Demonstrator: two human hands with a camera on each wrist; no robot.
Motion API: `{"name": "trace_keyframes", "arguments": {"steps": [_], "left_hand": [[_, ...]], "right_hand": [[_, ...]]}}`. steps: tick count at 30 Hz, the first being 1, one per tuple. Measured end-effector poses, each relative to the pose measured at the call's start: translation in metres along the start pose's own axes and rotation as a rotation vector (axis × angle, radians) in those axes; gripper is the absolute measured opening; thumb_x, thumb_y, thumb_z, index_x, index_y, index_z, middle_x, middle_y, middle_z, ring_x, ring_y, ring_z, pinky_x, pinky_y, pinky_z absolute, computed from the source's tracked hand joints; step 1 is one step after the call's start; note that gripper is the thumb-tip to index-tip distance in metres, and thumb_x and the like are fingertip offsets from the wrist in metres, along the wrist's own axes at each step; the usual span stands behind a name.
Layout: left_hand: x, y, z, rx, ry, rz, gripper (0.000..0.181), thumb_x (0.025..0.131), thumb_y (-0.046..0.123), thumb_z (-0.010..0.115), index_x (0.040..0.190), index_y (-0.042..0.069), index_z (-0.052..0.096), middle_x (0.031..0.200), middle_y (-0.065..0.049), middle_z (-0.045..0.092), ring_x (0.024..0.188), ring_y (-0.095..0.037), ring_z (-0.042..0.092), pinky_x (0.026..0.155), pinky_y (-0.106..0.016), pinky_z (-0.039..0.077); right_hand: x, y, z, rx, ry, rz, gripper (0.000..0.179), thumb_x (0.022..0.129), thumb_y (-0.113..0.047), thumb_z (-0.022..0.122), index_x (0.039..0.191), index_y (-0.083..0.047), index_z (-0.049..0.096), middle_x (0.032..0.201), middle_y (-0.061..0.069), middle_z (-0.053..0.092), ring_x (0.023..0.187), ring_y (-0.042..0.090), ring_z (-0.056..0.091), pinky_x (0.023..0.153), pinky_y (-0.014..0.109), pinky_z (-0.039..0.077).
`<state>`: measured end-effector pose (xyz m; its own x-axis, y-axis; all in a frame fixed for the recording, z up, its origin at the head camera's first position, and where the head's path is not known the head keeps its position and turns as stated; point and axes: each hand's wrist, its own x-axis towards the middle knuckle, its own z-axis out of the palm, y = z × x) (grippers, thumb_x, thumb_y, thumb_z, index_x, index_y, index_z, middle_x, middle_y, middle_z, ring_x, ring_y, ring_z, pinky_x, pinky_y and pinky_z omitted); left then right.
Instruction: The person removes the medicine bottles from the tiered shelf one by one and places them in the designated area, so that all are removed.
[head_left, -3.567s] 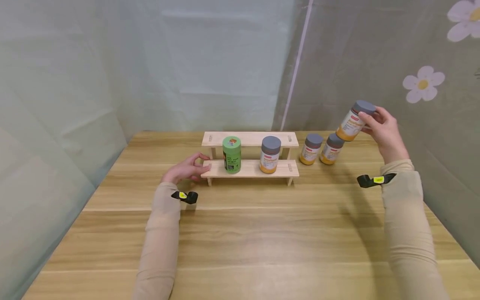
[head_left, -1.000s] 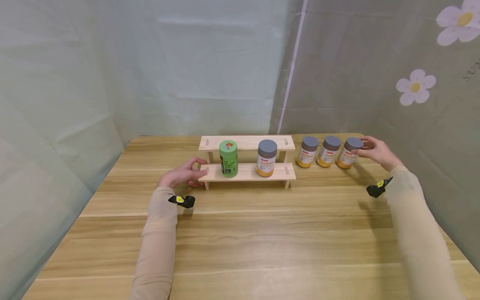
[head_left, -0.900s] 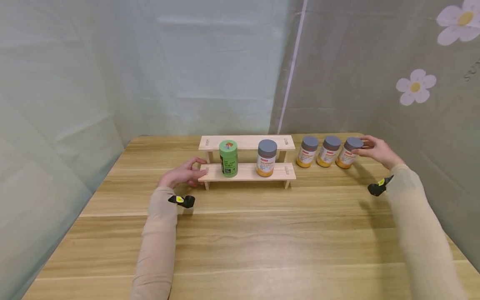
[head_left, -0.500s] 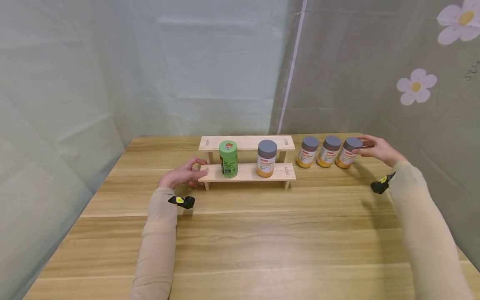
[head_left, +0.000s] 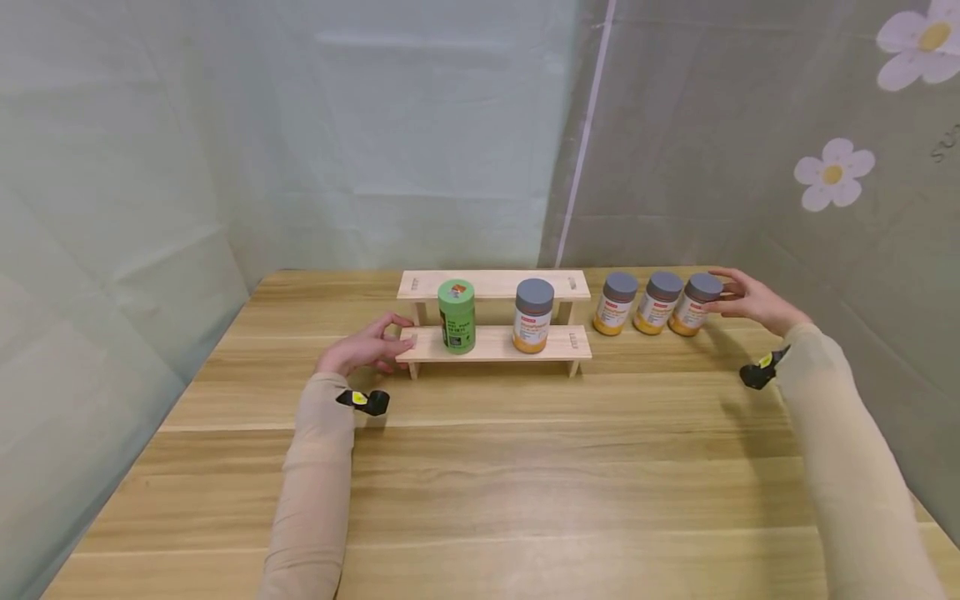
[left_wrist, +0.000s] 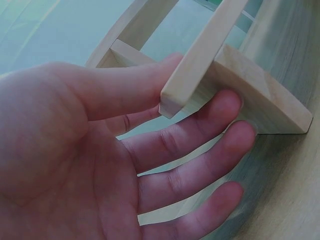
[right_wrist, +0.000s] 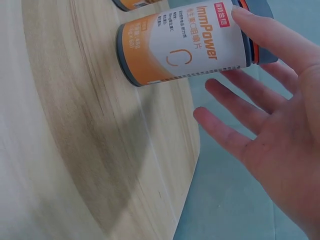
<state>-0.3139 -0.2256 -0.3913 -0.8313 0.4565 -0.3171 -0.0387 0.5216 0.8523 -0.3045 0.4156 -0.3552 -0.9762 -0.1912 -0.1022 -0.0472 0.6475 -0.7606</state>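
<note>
A two-step wooden shelf [head_left: 495,344] stands on the table, and my left hand [head_left: 363,348] holds the left end of its lower board. The left wrist view shows my thumb on that board [left_wrist: 200,60] and the other fingers under it. On the lower step stand a green canister [head_left: 457,317] and a grey-lidded vitamin bottle [head_left: 532,321]. To the right, three matching bottles stand upright in a row. My right hand [head_left: 757,302] holds the rightmost bottle [head_left: 692,310] near its lid, thumb in front and fingers behind, partly hidden. Its label [right_wrist: 195,42] reads ImmPower.
The left bottle [head_left: 615,308] and middle bottle [head_left: 657,307] of the row stand just right of the shelf. The wooden tabletop [head_left: 525,475] stretches in front. A pale curtain [head_left: 450,125] hangs behind, and a grey flowered one [head_left: 690,125] closes off the right.
My right hand has lowered its bottle from the air onto the table at the row's right end, then shifted it slightly left. My left hand stays on the shelf.
</note>
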Motion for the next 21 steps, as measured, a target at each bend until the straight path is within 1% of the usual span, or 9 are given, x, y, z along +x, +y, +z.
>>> {"name": "trace_keyframes", "arguments": {"steps": [1, 2, 3, 5, 7, 9, 13, 16, 21], "left_hand": [[0.0, 0.0, 0.0, 0.001, 0.001, -0.001, 0.056, 0.1, 0.03, 0.053, 0.144, 0.009, 0.025, 0.135, -0.03, 0.052, 0.096, -0.025, 0.067, 0.084, -0.034, 0.053], [0.0, 0.001, 0.0, 0.002, 0.002, -0.001, 0.056, 0.1, 0.03, 0.053, 0.144, 0.009, 0.025, 0.135, -0.03, 0.051, 0.097, -0.025, 0.067, 0.084, -0.034, 0.053], [-0.001, 0.001, 0.001, 0.004, 0.002, -0.001, 0.057, 0.1, 0.03, 0.053, 0.144, 0.009, 0.025, 0.136, -0.03, 0.051, 0.097, -0.025, 0.067, 0.084, -0.034, 0.053], [-0.001, 0.001, 0.001, 0.004, 0.001, -0.004, 0.056, 0.1, 0.03, 0.053, 0.144, 0.01, 0.025, 0.135, -0.03, 0.052, 0.098, -0.025, 0.067, 0.085, -0.034, 0.052], [-0.001, 0.001, 0.002, 0.004, -0.002, -0.005, 0.057, 0.1, 0.031, 0.053, 0.145, 0.01, 0.024, 0.135, -0.029, 0.052, 0.098, -0.025, 0.067, 0.085, -0.034, 0.052], [-0.002, 0.001, 0.002, 0.003, -0.006, -0.005, 0.057, 0.1, 0.031, 0.053, 0.144, 0.01, 0.024, 0.134, -0.03, 0.053, 0.099, -0.026, 0.067, 0.085, -0.034, 0.052], [-0.002, 0.001, 0.002, 0.014, -0.004, -0.006, 0.057, 0.1, 0.031, 0.052, 0.145, 0.01, 0.024, 0.135, -0.03, 0.053, 0.1, -0.027, 0.067, 0.084, -0.033, 0.052], [-0.003, 0.0, 0.001, 0.016, -0.001, -0.012, 0.057, 0.1, 0.032, 0.053, 0.144, 0.011, 0.025, 0.134, -0.029, 0.053, 0.099, -0.026, 0.067, 0.083, -0.033, 0.052], [-0.004, 0.002, 0.002, 0.004, -0.003, -0.002, 0.056, 0.1, 0.031, 0.052, 0.144, 0.01, 0.024, 0.131, -0.027, 0.056, 0.096, -0.024, 0.067, 0.082, -0.033, 0.052]], "right_hand": [[-0.001, 0.0, 0.001, -0.003, -0.003, 0.002, 0.08, 0.097, -0.022, 0.059, 0.155, -0.008, 0.006, 0.151, 0.029, 0.031, 0.117, 0.002, 0.048, 0.084, 0.015, 0.046], [-0.001, -0.001, 0.002, -0.007, 0.002, 0.007, 0.081, 0.097, -0.023, 0.059, 0.155, -0.008, 0.005, 0.152, 0.03, 0.029, 0.124, 0.012, 0.047, 0.087, 0.019, 0.046], [-0.002, -0.001, 0.002, -0.002, 0.01, 0.008, 0.082, 0.097, -0.023, 0.059, 0.155, -0.008, 0.004, 0.153, 0.032, 0.026, 0.13, 0.023, 0.043, 0.093, 0.025, 0.045], [-0.003, -0.002, 0.003, 0.009, 0.027, 0.008, 0.083, 0.097, -0.024, 0.06, 0.155, -0.007, 0.003, 0.154, 0.034, 0.022, 0.138, 0.041, 0.031, 0.103, 0.041, 0.041], [-0.006, -0.003, 0.003, 0.02, 0.043, 0.013, 0.084, 0.097, -0.025, 0.06, 0.155, -0.007, 0.002, 0.154, 0.035, 0.019, 0.141, 0.048, 0.023, 0.107, 0.057, 0.031], [-0.009, -0.005, 0.002, 0.035, 0.057, 0.019, 0.085, 0.096, -0.026, 0.06, 0.155, -0.007, 0.002, 0.155, 0.034, 0.016, 0.142, 0.05, 0.019, 0.109, 0.065, 0.023], [-0.014, -0.011, -0.001, 0.057, 0.087, 0.021, 0.086, 0.096, -0.03, 0.061, 0.156, -0.012, 0.003, 0.158, 0.029, 0.015, 0.144, 0.047, 0.016, 0.111, 0.066, 0.019], [-0.018, -0.018, -0.002, 0.072, 0.116, 0.012, 0.086, 0.095, -0.033, 0.062, 0.157, -0.018, 0.004, 0.159, 0.026, 0.014, 0.146, 0.046, 0.013, 0.112, 0.065, 0.018], [-0.021, -0.033, -0.003, 0.045, 0.157, 0.011, 0.085, 0.095, -0.037, 0.06, 0.157, -0.019, 0.004, 0.158, 0.025, 0.018, 0.143, 0.044, 0.021, 0.111, 0.062, 0.022]]}}
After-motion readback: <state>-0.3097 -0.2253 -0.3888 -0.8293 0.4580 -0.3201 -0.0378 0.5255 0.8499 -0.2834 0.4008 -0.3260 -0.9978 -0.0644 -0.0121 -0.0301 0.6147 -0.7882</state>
